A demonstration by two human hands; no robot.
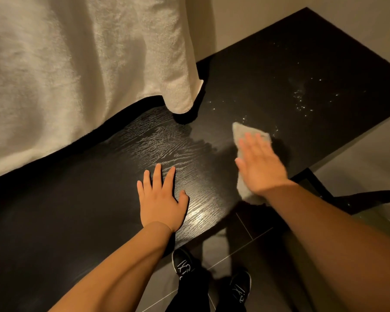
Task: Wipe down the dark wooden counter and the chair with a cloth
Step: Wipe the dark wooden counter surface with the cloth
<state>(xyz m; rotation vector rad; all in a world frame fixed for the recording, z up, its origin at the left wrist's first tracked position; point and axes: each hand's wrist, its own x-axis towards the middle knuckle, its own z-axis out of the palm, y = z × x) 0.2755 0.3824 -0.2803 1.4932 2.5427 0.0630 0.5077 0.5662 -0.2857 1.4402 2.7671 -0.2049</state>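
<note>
A pale fleecy blanket (77, 75) drapes over the tabletop (77, 210), well left of the cloth (240, 131). The left hand (161, 199) lies flat beside the cloth, fingers spread, holding nothing. The right hand (260, 163) presses the cloth down under straight fingers. Droplets (302, 102) glint beyond it to the right, so sweep there with even, overlapping strokes.

The single head view looks steeply down, close over the dark counter (77, 210) and floor (234, 248).
</note>
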